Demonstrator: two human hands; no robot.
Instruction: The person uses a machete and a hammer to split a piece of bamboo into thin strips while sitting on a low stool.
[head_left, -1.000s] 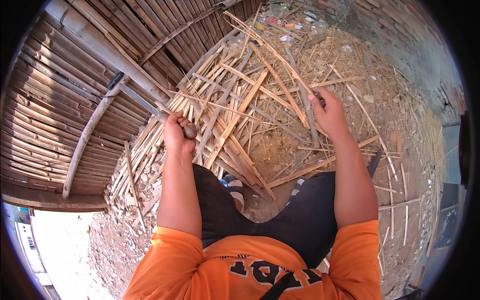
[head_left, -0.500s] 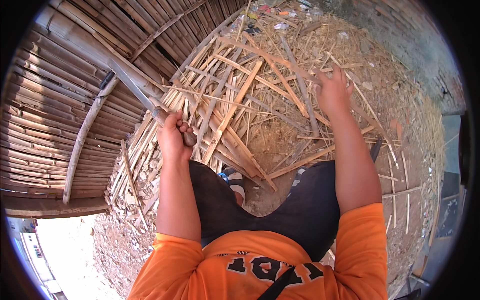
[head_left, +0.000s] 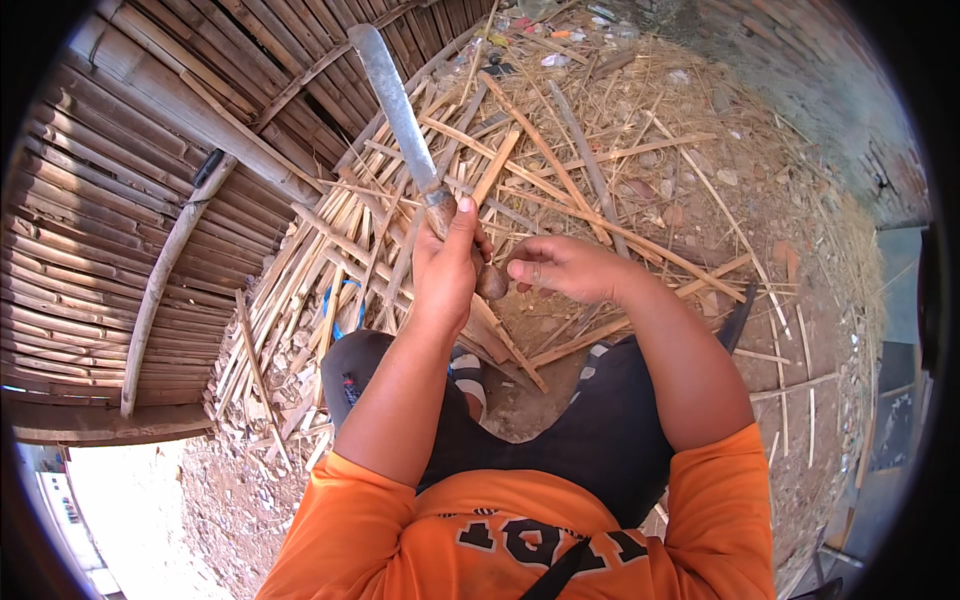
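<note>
A machete [head_left: 395, 100] with a long grey blade and a brown wooden handle points up and to the left. My left hand [head_left: 446, 265] is wrapped round its handle, thumb laid along the top. My right hand [head_left: 570, 268] hovers just beside the handle's rounded butt, fingers loosely bent and apart, with nothing seen in them. Whether its fingertips touch the handle I cannot tell. Below and beyond both hands lies a heap of split wooden strips [head_left: 497, 165], many crossing one another.
A slatted bamboo wall [head_left: 100, 260] with a curved pole [head_left: 160, 285] stands at the left. A weathered wall [head_left: 810, 100] runs along the right. Straw and litter [head_left: 555, 60] cover the far ground. A dark strip [head_left: 738, 318] lies beside my right knee.
My right hand has let go of a wooden strip and come inward toward the machete handle. My left hand has moved right with the machete, whose blade now points more upward.
</note>
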